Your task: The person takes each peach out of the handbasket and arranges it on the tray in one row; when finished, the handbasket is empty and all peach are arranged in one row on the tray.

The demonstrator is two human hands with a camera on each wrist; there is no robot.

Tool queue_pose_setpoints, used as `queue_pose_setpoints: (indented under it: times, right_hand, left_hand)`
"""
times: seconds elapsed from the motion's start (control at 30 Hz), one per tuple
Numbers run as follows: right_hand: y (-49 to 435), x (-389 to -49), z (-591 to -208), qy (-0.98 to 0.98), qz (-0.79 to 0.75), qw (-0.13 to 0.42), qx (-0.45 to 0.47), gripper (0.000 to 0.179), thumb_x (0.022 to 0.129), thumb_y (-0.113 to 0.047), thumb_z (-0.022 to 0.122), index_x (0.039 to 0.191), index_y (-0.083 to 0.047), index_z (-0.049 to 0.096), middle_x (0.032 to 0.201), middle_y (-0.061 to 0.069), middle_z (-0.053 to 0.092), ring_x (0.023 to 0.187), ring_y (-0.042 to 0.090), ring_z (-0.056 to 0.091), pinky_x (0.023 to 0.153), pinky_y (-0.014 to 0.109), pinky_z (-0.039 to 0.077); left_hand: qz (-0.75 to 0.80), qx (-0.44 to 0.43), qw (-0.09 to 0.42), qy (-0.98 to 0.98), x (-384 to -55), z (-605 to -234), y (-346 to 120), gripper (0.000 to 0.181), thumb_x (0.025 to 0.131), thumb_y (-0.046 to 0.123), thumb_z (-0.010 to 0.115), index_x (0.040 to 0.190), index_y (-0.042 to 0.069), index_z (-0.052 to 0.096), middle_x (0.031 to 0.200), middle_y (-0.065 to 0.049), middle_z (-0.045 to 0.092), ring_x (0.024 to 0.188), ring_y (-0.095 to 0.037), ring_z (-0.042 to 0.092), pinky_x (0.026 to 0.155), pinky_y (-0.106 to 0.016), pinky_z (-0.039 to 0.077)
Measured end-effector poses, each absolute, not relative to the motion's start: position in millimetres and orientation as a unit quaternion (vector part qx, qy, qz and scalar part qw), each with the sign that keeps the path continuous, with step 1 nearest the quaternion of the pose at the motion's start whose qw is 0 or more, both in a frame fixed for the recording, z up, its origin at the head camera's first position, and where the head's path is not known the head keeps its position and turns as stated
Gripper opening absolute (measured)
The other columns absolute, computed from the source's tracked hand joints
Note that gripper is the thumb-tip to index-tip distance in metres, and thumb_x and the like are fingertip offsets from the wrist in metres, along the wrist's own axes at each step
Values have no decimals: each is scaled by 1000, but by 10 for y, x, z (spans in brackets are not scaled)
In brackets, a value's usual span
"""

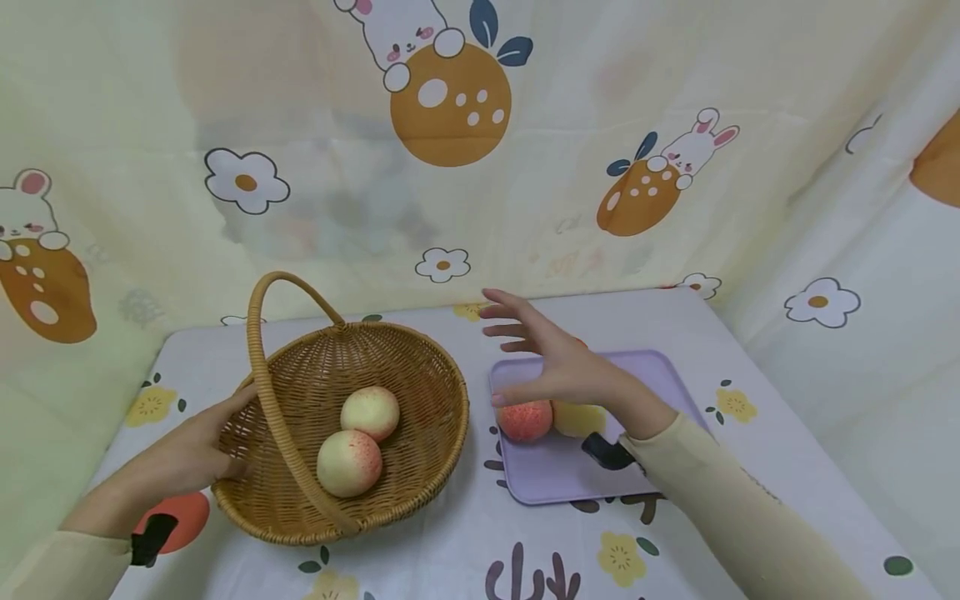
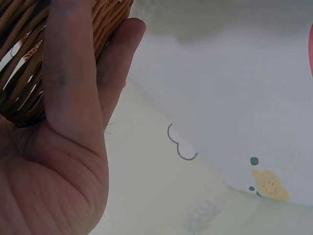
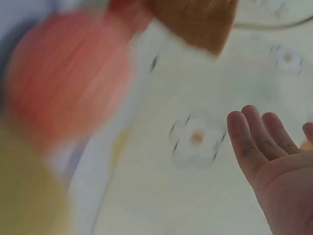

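My left hand (image 1: 187, 450) grips the left rim of a wicker basket (image 1: 420, 367), which leans with its opening toward me. In the left wrist view the thumb and a finger lie along the woven wall (image 2: 110, 24). Two pale peaches (image 1: 349, 463) with pink blush rest inside the basket. My right hand (image 1: 562, 367) is spread with nothing in it, over the left part of a lilac tray (image 1: 547, 485). Below it on the tray lie a red peach (image 1: 525, 422) and a yellow fruit (image 1: 577, 419), partly hidden by the hand. The right wrist view shows the red peach (image 3: 68, 78) blurred.
A flat-looking red-orange thing (image 1: 191, 521) lies beside my left wrist, partly covered by it. The basket's tall arched handle (image 1: 262, 367) rises over its left side. A patterned cloth (image 1: 330, 200) hangs behind the table, with more cloth at both sides.
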State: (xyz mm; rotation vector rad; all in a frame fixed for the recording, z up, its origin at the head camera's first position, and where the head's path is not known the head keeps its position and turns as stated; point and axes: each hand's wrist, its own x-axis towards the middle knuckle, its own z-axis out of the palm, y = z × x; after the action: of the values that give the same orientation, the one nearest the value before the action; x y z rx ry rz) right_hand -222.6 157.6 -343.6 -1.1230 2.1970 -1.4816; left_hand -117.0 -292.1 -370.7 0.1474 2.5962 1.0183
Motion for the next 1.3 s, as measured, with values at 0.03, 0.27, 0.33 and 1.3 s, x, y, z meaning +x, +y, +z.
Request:
queue_pose_setpoints:
  times: [0.03, 0.27, 0.33, 1.3]
  right_hand:
    - [1456, -2207, -3425, 745, -519, 136, -396, 115, 75, -13, 91, 160, -38, 18, 156, -3, 36, 139, 22, 44, 110, 45, 37]
    - [758, -2094, -3470, 712, -525, 171, -434, 119, 76, -15, 91, 161, -39, 11, 156, 0, 35, 138, 18, 44, 109, 46, 39]
    - [610, -2063, -3507, 714, -510, 183, -444, 118, 76, -17, 91, 161, -37, 11, 158, 0, 32, 138, 16, 44, 108, 43, 40]
    - [5, -1709, -3768, 826, -168, 159, -514, 58, 72, -42, 91, 120, -25, 62, 111, -11, 54, 97, 1, 52, 83, 20, 44]
  left_hand:
    - [360, 52, 174, 915, -1168, -3708, -2920, 115, 74, -4, 76, 164, 14, 8, 158, -38, 17, 135, -62, 30, 87, -54, 49]
    - [355, 52, 171, 918, -1169, -3709, -2921, 113, 74, -3, 76, 164, 15, 10, 158, -37, 19, 134, -62, 31, 88, -56, 48]
    - [354, 50, 172, 918, -1168, -3709, -2919, 114, 74, -3, 76, 164, 15, 10, 158, -37, 19, 134, -62, 32, 88, -56, 48]
    - [349, 57, 161, 921, -1167, -3730, -2906, 113, 73, -3, 78, 164, 12, 11, 156, -38, 23, 135, -61, 31, 89, -56, 48]
